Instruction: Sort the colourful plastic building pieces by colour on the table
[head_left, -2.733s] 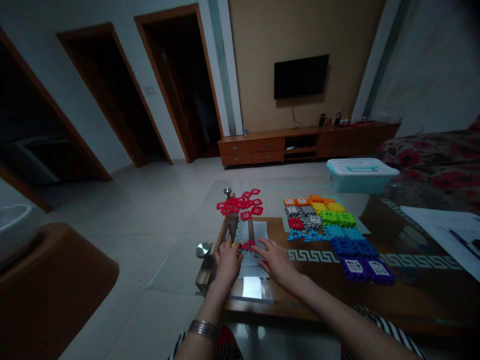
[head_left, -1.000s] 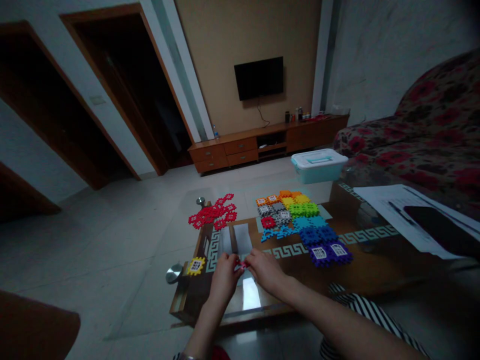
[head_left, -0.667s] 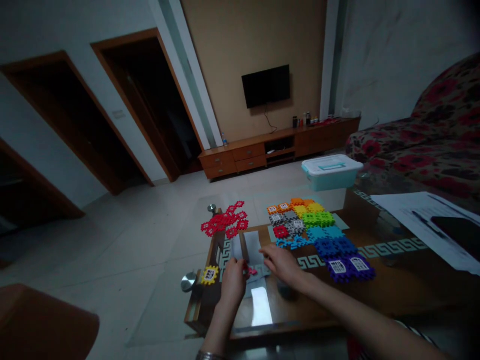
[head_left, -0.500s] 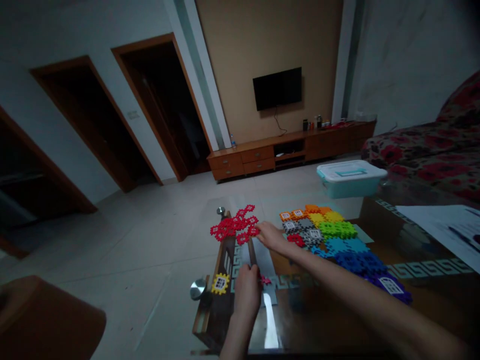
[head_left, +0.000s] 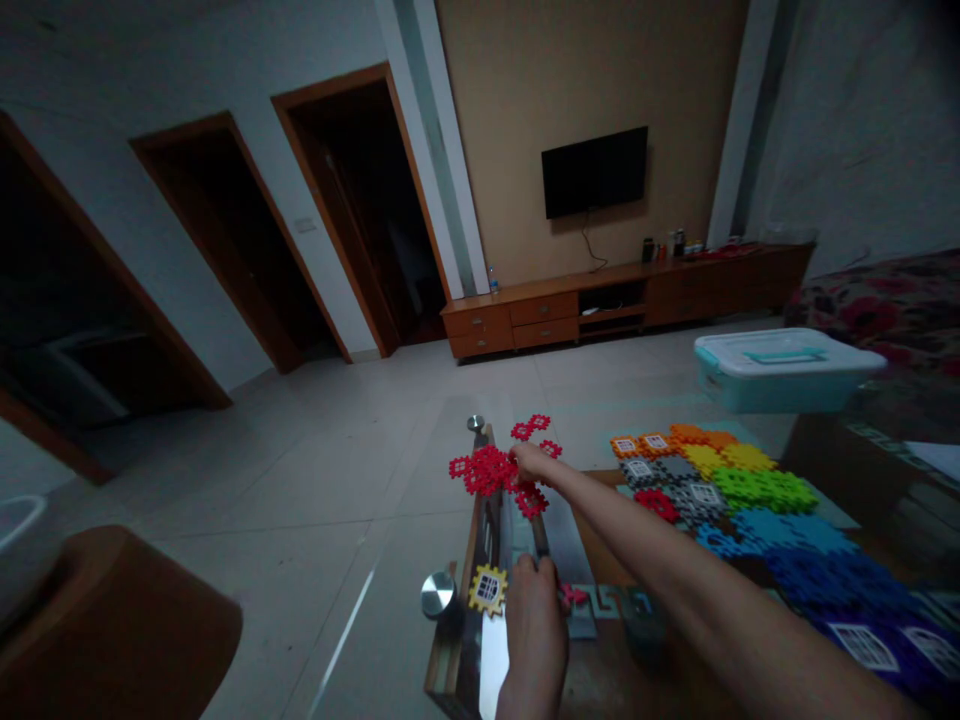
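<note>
My right hand (head_left: 531,462) reaches far across the glass table (head_left: 480,660) into a loose pile of red interlocking tiles (head_left: 489,468); its fingers are curled on the pile, and whether they grip a tile is unclear. My left hand (head_left: 534,620) rests near the table's front edge, fingers closed around a small pink-red tile (head_left: 574,596). A yellow tile with a white window (head_left: 488,588) lies just left of my left hand.
A sorted patch of coloured tiles (head_left: 750,500), orange to purple, covers the table to the right. A teal lidded box (head_left: 780,370) stands behind it. Brown chair edge (head_left: 112,620) at lower left. TV cabinet (head_left: 622,300) and doorways at the back wall.
My right hand left the small tile by my left hand and stretched forward into the red pile. My left hand stayed low with the pink-red tile. The view swung left.
</note>
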